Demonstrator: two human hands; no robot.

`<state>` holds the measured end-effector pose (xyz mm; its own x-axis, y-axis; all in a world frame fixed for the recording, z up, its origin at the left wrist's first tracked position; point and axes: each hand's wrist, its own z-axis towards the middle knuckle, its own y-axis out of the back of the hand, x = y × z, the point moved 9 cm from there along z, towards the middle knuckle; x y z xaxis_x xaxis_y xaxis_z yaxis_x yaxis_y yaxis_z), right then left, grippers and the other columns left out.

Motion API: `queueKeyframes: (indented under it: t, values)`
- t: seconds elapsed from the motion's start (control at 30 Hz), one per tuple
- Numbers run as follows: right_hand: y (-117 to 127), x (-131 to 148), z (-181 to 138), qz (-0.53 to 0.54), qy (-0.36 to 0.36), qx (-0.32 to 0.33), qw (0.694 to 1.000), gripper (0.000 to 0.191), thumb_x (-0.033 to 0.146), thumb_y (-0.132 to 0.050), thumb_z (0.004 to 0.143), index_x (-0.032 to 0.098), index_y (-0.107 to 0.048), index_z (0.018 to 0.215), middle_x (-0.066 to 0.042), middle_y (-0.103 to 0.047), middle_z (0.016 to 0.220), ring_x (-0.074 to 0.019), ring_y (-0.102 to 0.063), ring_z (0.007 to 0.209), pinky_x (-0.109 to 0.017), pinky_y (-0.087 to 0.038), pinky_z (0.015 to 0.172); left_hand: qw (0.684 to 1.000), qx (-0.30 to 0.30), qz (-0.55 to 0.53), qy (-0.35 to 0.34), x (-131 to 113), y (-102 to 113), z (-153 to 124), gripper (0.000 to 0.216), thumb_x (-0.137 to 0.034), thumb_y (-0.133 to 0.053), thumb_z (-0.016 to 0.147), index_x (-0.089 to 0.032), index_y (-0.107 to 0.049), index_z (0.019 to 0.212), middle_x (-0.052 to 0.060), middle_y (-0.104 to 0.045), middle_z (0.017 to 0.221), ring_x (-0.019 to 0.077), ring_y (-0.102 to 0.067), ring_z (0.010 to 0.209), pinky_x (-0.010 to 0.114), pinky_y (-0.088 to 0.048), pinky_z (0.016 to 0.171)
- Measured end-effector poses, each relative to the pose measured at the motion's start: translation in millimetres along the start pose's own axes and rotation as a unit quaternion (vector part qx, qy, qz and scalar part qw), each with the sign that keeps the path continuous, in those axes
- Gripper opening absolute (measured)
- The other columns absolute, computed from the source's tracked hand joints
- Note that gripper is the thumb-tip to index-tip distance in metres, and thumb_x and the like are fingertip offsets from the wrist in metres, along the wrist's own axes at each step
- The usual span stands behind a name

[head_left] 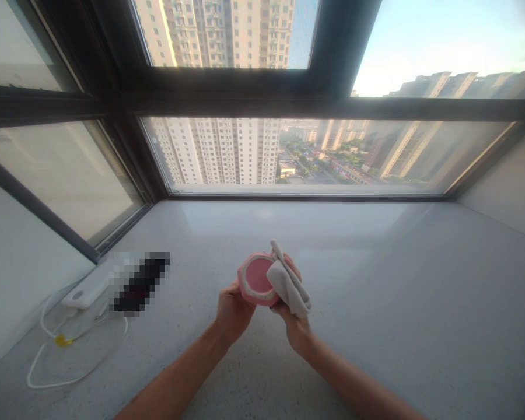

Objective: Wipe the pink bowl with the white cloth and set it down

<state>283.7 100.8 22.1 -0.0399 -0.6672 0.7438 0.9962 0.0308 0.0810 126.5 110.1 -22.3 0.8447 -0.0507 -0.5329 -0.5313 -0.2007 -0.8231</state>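
Observation:
My left hand point(231, 309) grips a small pink cup-like object point(254, 281) with a pale rim, its round face turned toward me. My right hand point(294, 318) is closed on a light grey cloth point(289, 283) and presses it against the object's right side. Both hands are held above the pale stone window ledge point(376, 291), near its middle.
At the left of the ledge lie a white power strip point(87, 289) with a white cable point(56, 361), and a blurred dark item point(137, 283). Dark window frames point(289, 108) stand behind, with tall buildings outside. White walls close in both sides.

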Motion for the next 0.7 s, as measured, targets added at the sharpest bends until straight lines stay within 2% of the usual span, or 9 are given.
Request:
queueKeyframes:
  t: [0.07, 0.2, 0.37, 0.47, 0.57, 0.63, 0.7]
  values:
    - [-5.2, -10.8, -2.1, 0.035, -0.04, 0.015, 0.998, 0.072, 0.025, -0.053, 0.102, 0.029, -0.039, 0.173, -0.013, -0.057, 0.168, -0.0311, -0.056, 0.156, -0.05, -0.061, 0.116, 0.998, -0.027, 0.037, -0.031, -3.6, 6.5, 0.7, 0.011, -0.019, -0.075, 0.078, -0.013, -0.08, 0.086, 0.005, -0.079, 0.08, 0.0212, -0.071, 0.073, 0.032, -0.059, 0.075]
    - [-13.8, -24.9, -3.4, 0.086, -0.097, 0.048, 0.99, 0.063, 0.031, -0.042, 0.108, 0.024, -0.042, 0.171, -0.016, -0.068, 0.157, -0.0297, -0.073, 0.138, -0.048, -0.066, 0.106, 0.987, -0.076, 0.118, -0.079, -12.7, 10.9, -3.1, 0.028, -0.042, -0.08, 0.079, -0.015, -0.079, 0.088, 0.003, -0.078, 0.082, 0.0206, -0.068, 0.076, 0.032, -0.055, 0.077]
    - [-13.0, -23.8, 6.0, 0.143, -0.141, 0.039, 0.979, 0.048, 0.042, -0.05, 0.112, 0.023, -0.062, 0.155, -0.014, -0.074, 0.151, -0.0303, -0.077, 0.131, -0.046, -0.066, 0.106, 0.948, -0.062, 0.273, -0.151, -32.7, -6.8, -12.8, 0.045, -0.06, -0.076, 0.086, -0.019, -0.063, 0.074, -0.003, -0.059, 0.067, 0.0133, -0.046, 0.062, 0.026, -0.044, 0.062]
    - [-9.9, -13.9, 16.3, 0.112, -0.13, 0.065, 0.983, 0.044, 0.043, -0.049, 0.114, 0.024, -0.069, 0.148, -0.012, -0.077, 0.146, -0.0289, -0.078, 0.127, -0.042, -0.067, 0.104, 0.902, -0.015, 0.395, -0.175, -38.4, -23.4, -20.0, 0.047, -0.061, -0.065, 0.095, -0.02, -0.058, 0.073, -0.004, -0.052, 0.065, 0.013, -0.04, 0.061, 0.026, -0.038, 0.059]
    - [-6.6, 0.5, 25.0, 0.067, -0.095, 0.098, 0.988, 0.042, 0.043, -0.048, 0.114, 0.025, -0.069, 0.147, -0.01, -0.077, 0.144, -0.0264, -0.079, 0.125, -0.038, -0.068, 0.101, 0.838, 0.033, 0.509, -0.196, -38.4, -37.4, -27.5, 0.043, -0.052, -0.054, 0.102, -0.02, -0.06, 0.074, -0.004, -0.049, 0.063, 0.0131, -0.041, 0.058, 0.026, -0.033, 0.059]
    - [-6.2, 13.3, 28.3, 0.036, -0.058, 0.117, 0.991, 0.042, 0.041, -0.047, 0.115, 0.026, -0.066, 0.149, -0.011, -0.074, 0.149, -0.0262, -0.075, 0.131, -0.04, -0.065, 0.108, 0.798, 0.056, 0.56, -0.213, -37.7, -42.9, -31.4, 0.038, -0.044, -0.054, 0.102, -0.021, -0.059, 0.073, -0.005, -0.045, 0.059, 0.012, -0.039, 0.054, 0.026, -0.03, 0.058]
    - [-9.3, 28.4, 29.0, -0.019, -0.005, 0.139, 0.99, 0.042, 0.037, -0.048, 0.115, 0.027, -0.064, 0.151, -0.011, -0.069, 0.155, -0.0282, -0.067, 0.143, -0.048, -0.06, 0.118, 0.774, 0.077, 0.59, -0.218, -34.7, -44.2, -32.9, 0.031, -0.038, -0.059, 0.099, -0.021, -0.06, 0.072, -0.006, -0.044, 0.056, 0.0106, -0.037, 0.05, 0.026, -0.028, 0.058]
